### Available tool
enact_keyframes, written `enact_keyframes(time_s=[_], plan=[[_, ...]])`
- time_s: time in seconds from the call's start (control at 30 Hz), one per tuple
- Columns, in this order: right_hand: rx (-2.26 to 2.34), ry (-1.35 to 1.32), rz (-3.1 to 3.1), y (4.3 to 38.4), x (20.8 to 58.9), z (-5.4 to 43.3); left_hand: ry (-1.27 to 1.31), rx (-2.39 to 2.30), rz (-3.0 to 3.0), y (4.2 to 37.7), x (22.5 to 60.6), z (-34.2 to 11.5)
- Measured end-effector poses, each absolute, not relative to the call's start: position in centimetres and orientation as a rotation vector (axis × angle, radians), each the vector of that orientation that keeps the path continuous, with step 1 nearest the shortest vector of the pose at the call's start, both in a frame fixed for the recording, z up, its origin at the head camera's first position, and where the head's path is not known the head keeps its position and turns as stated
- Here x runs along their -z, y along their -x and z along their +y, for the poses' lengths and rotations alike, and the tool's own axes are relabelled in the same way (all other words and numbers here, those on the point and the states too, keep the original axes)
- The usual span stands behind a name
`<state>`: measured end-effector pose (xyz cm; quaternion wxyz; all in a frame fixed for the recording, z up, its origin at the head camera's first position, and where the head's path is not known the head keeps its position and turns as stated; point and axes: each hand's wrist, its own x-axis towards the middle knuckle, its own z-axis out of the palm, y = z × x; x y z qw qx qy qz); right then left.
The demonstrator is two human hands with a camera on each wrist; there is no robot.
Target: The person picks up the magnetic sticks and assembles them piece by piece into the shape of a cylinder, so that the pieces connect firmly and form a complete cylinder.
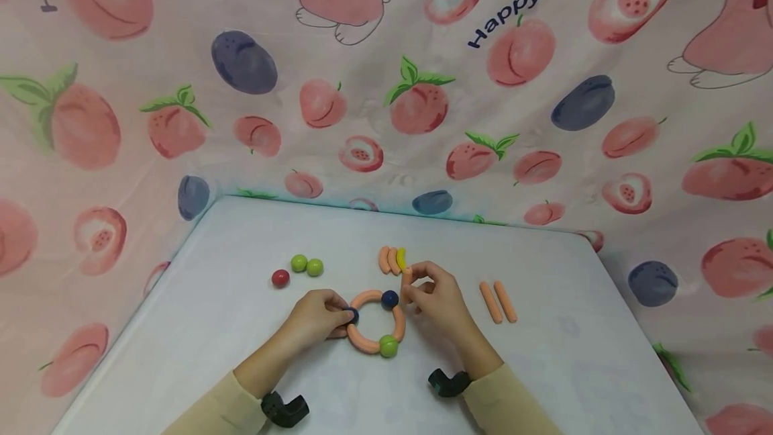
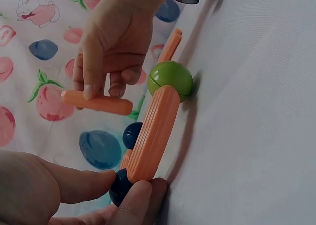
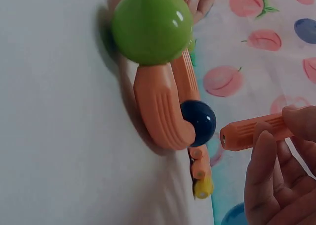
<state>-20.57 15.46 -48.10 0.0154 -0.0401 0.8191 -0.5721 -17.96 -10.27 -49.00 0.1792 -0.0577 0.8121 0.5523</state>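
On the white table (image 1: 531,381) lies a ring of curved orange rods (image 1: 362,341) joined by balls. A green ball (image 1: 389,346) sits at its near side, a dark blue ball (image 1: 390,299) at its far right. My left hand (image 1: 311,317) pinches the other dark blue ball (image 2: 120,188) at the ring's left, partly covering it. Between thumb and fingers, my right hand (image 1: 439,294) holds a straight orange rod (image 3: 254,131) with grooved sides. One end of that rod points toward the far-right blue ball in the right wrist view, with a small gap between them.
Behind the ring lie curved orange pieces (image 1: 384,260) beside a yellow curved piece (image 1: 401,259). Two straight orange rods (image 1: 498,301) rest at the right. A red ball (image 1: 280,278) and two green balls (image 1: 306,265) stand at the left. Fruit-printed cloth (image 1: 362,99) hangs behind the table.
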Motion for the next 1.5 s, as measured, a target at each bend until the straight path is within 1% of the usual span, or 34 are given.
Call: enact_keyframes(time_s=[0.4, 0.77, 1.07, 1.3, 1.5], plan=[[1.855, 0.158, 2.506, 21.0, 48.0, 14.0, 0.128, -1.483, 2.316, 17.6, 48.4, -10.1], [1.839, 0.21, 2.499, 21.3, 48.6, 14.0, 0.071, -1.4, 2.369, 17.4, 48.4, -10.1], [1.804, 0.189, 2.51, 21.1, 48.6, 14.2, 0.028, -1.293, 2.431, 17.2, 48.0, -10.4], [1.758, 0.113, 2.574, 20.5, 48.6, 15.2, 0.0, -1.257, 2.54, 18.6, 47.4, -10.6], [1.672, 0.008, 2.626, 20.3, 49.3, 16.9, -0.086, -1.309, 2.555, 20.4, 48.4, -9.4]])
